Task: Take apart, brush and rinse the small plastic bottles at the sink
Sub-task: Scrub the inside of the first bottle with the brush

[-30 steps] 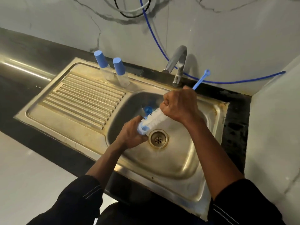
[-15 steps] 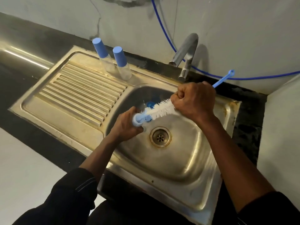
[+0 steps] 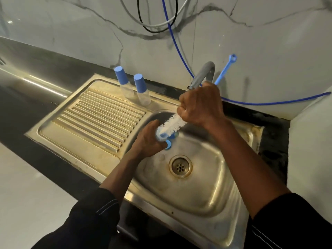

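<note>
The left hand wraps the light, probably slippery bottle round its body, the right hand above it grasping the brush.

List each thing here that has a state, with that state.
Left hand: grips uncapped bottle
Right hand: grips brush, tip in bottle's mouth
Far-left bottle: capped, upright
Bottle beside it: capped, upright
Tap: no water running
Drain: unplugged

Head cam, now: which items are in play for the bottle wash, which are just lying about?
In play: bottle brush in right hand; small bottle in left hand; left capped bottle; right capped bottle; sink; tap.
Lying about: blue hose; black cable; white cable.
</note>
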